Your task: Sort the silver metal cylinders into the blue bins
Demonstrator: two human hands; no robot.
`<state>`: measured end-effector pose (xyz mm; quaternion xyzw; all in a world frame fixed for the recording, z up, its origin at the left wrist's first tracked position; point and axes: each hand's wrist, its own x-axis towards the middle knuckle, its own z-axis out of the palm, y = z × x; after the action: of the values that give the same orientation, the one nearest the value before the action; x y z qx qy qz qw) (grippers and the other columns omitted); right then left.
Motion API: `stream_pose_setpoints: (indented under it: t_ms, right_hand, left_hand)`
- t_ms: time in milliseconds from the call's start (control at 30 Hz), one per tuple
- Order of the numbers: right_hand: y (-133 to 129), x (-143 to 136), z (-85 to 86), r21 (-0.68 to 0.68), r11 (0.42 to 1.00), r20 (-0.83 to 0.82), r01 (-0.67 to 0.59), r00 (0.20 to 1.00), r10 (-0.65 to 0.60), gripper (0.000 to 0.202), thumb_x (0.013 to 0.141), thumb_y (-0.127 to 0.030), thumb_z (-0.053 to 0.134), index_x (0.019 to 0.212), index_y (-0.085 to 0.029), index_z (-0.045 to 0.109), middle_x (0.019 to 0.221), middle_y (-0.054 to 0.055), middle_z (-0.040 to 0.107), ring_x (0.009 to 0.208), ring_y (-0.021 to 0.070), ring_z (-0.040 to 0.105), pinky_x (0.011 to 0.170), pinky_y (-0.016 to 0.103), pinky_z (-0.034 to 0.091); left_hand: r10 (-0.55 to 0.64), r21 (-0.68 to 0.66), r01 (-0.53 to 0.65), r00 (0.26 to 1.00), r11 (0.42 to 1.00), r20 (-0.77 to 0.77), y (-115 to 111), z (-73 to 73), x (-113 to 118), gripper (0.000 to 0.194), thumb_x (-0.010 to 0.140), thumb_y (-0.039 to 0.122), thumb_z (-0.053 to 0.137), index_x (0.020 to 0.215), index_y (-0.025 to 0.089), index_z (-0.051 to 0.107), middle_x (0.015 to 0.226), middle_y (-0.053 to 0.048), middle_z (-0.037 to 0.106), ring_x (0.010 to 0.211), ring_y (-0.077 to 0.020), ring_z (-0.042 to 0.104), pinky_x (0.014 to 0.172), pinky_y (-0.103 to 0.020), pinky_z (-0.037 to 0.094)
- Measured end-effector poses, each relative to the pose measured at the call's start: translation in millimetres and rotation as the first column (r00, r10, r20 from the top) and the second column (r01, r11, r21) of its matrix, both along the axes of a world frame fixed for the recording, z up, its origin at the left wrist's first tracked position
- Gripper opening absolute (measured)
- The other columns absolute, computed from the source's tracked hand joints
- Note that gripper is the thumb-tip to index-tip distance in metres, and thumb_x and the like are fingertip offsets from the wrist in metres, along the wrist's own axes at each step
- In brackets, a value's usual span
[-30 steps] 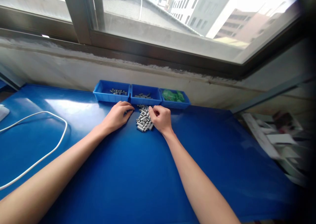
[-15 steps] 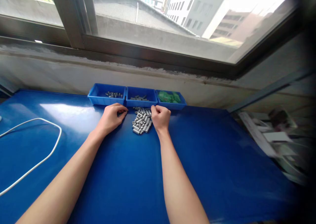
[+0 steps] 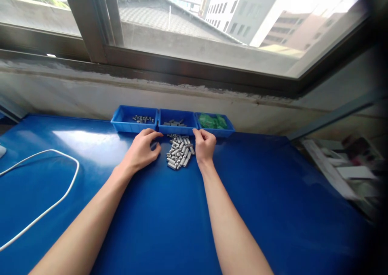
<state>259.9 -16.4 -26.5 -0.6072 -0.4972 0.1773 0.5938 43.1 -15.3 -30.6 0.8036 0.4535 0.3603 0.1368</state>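
Small, cylindrical silver metal pieces (image 3: 179, 151) lie heaped before three blue plastic bins (image 3: 178, 128) near the far edge of the blue bench (image 3: 169, 210). Loose cylinders could roll if either hand bumps the pile. The left hand (image 3: 144, 149) is open, fingers curved; the right hand (image 3: 205, 144) is closed, contents hidden. Both forearms angle inward.

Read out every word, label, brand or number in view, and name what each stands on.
None can be read.
Bins: no lettering shows.
Metal parts: no marks that can be made out.
Clutter at the right edge: too blurred to tell.
Buildings outside: no legible sign.
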Motion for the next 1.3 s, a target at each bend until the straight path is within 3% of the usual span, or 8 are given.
stream_pose_setpoints:
  t_ms: [200, 567, 700, 833, 933, 1067, 1167, 1300]
  right_hand:
    - [0, 0, -1.2, -0.014, 0.999, -0.017, -0.030, 0.999, 0.030, 0.047, 0.086, -0.038, 0.060, 0.051, -0.023, 0.032, 0.051, -0.006, 0.029, 0.053, 0.0109, 0.029, 0.055, 0.031, 0.023]
    - [1, -1, -0.8, -0.010, 1.000, 0.019, -0.029, 0.999, 0.029, 0.045, 0.086, -0.038, 0.059, 0.049, -0.022, 0.040, 0.048, -0.005, 0.036, 0.052, 0.0118, 0.034, 0.057, 0.031, 0.025]
    - [2, 0, -1.8, -0.016, 0.999, 0.014, -0.032, 0.999, 0.032, 0.045, 0.087, -0.038, 0.059, 0.049, -0.022, 0.042, 0.048, -0.005, 0.037, 0.052, 0.0119, 0.034, 0.057, 0.031, 0.025]
    - [2, 0, -2.2, -0.026, 0.999, 0.002, -0.025, 1.000, 0.025, 0.045, 0.087, -0.039, 0.060, 0.049, -0.022, 0.042, 0.046, -0.005, 0.037, 0.050, 0.0121, 0.034, 0.055, 0.031, 0.024]
    - [2, 0, -2.6, -0.024, 0.999, 0.011, -0.029, 1.000, 0.029, 0.045, 0.087, -0.039, 0.060, 0.049, -0.022, 0.043, 0.046, -0.005, 0.039, 0.051, 0.0122, 0.034, 0.055, 0.031, 0.026]
    - [3, 0, -3.4, -0.020, 0.999, 0.008, -0.036, 0.999, 0.036, 0.045, 0.087, -0.041, 0.059, 0.049, -0.022, 0.044, 0.047, -0.004, 0.041, 0.051, 0.0121, 0.036, 0.055, 0.030, 0.027]
    - [3, 1, -3.2, -0.019, 0.999, 0.005, -0.039, 0.999, 0.039, 0.045, 0.087, -0.041, 0.060, 0.049, -0.022, 0.045, 0.047, -0.004, 0.041, 0.051, 0.0122, 0.037, 0.055, 0.030, 0.028]
    - [2, 0, -1.2, -0.023, 0.999, 0.010, -0.043, 0.999, 0.044, 0.045, 0.088, -0.042, 0.059, 0.049, -0.022, 0.046, 0.047, -0.004, 0.043, 0.051, 0.0125, 0.038, 0.056, 0.030, 0.029]
  left_hand:
    - [-0.004, 0.076, 0.033, 0.937, 0.997, -0.350, -6, 0.2, 10, 0.043, 0.099, 0.029, 0.050, 0.140, 0.018, 0.061, 0.121, -0.014, 0.060, 0.107, -0.0314, 0.057, 0.099, -0.051, 0.051]
    - [0.061, 0.043, -0.055, 0.987, 0.998, -0.149, -2, -3.2, 9, 0.027, 0.096, 0.024, 0.054, 0.117, 0.014, 0.067, 0.110, -0.012, 0.063, 0.107, -0.0278, 0.062, 0.099, -0.041, 0.053]
    - [0.102, 0.036, -0.098, 0.981, 0.995, -0.165, -4, -1.0, 5, 0.031, 0.095, 0.033, 0.058, 0.118, 0.017, 0.070, 0.110, -0.011, 0.066, 0.104, -0.0277, 0.064, 0.094, -0.040, 0.053]
    - [0.153, -0.023, -0.159, 0.975, 0.987, -0.158, -5, 13.8, -11, 0.034, 0.095, 0.047, 0.057, 0.108, 0.020, 0.073, 0.099, -0.008, 0.068, 0.082, -0.0209, 0.065, 0.074, -0.033, 0.051]
    - [0.002, -0.160, -0.036, 0.979, 0.986, -0.206, -5, 28.3, -26, 0.036, 0.081, 0.052, 0.072, 0.099, 0.021, 0.073, 0.078, -0.002, 0.067, 0.069, -0.0185, 0.062, 0.063, -0.029, 0.046]
    - [-0.148, -0.346, 0.089, 0.978, 0.934, -0.147, -6, 36.0, -35, 0.016, 0.075, 0.033, 0.073, 0.082, 0.019, 0.075, 0.069, -0.001, 0.070, 0.062, -0.0167, 0.064, 0.056, -0.026, 0.046]
    - [-0.171, -0.323, 0.148, 0.984, 0.935, -0.041, -5, 31.7, -30, 0.009, 0.073, 0.023, 0.068, 0.077, 0.019, 0.075, 0.069, -0.003, 0.073, 0.064, -0.0177, 0.068, 0.059, -0.025, 0.050]
    - [-0.163, -0.308, 0.228, 0.961, 0.924, 0.222, -4, 22.8, -16, 0.018, 0.078, 0.025, 0.070, 0.093, 0.018, 0.077, 0.079, -0.004, 0.075, 0.068, -0.0176, 0.070, 0.067, -0.027, 0.058]
